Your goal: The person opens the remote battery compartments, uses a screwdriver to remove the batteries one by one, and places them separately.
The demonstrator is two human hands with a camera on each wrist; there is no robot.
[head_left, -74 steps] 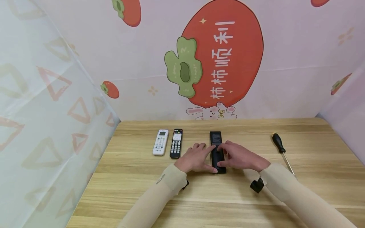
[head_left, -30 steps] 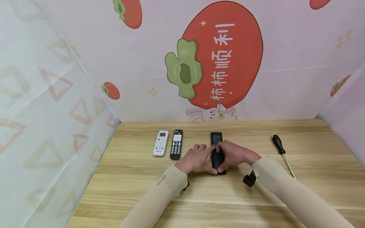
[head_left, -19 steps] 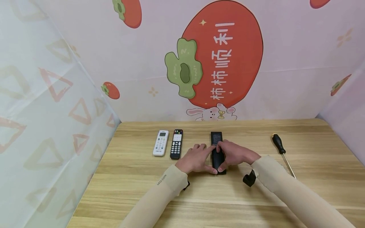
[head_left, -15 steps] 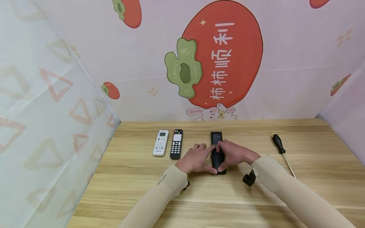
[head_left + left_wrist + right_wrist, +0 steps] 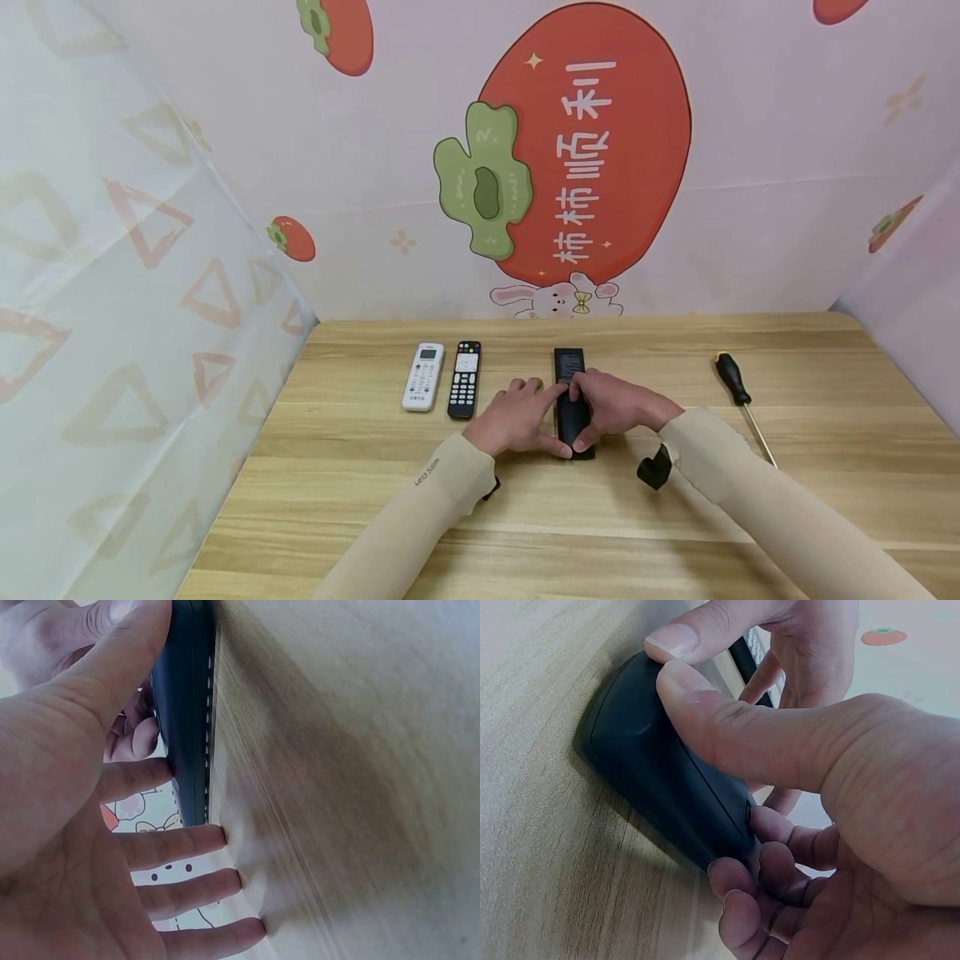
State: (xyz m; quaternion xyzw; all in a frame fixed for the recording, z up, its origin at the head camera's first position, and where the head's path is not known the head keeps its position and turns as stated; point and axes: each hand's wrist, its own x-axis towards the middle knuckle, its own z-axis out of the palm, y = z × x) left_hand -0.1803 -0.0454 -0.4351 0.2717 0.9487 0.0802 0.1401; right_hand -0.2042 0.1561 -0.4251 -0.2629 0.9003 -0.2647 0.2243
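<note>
At centre left of the head view the white remote (image 5: 423, 376) and the black button remote (image 5: 464, 379) lie untouched on the tabletop (image 5: 525, 508); just right of them my left hand (image 5: 517, 421) steadies the black remote (image 5: 570, 364), fingers straight, thumb on its near end; my right hand (image 5: 617, 407) grips it, thumb and fingers curled round; I judge I'm working its back cover loose, which next wants a firm sliding push; the screwdriver (image 5: 738, 392) lies far right.
</note>
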